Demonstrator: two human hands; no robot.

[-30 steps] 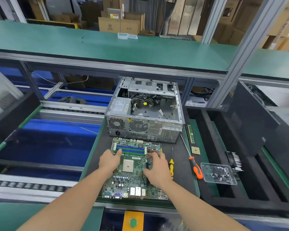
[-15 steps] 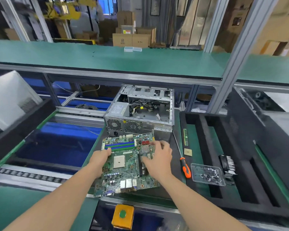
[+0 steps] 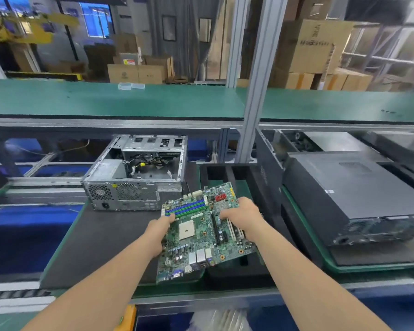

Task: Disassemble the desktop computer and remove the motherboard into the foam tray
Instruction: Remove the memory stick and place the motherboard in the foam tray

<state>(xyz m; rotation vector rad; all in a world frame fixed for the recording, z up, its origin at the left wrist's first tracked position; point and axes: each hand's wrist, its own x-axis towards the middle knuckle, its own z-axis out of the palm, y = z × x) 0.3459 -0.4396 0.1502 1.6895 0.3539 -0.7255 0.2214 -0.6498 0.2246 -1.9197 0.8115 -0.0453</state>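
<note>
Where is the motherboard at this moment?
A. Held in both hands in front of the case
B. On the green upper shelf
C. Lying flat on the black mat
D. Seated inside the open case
A: the left hand and right hand grip the motherboard by its opposite edges, holding it tilted in front of the open case.

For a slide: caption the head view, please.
Left hand and right hand hold the motherboard over the foam tray, beside the open computer case.

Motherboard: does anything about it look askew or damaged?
Only its pose: the motherboard is tilted, gripped by the left hand and the right hand at opposite sides. No damage is visible.
</note>
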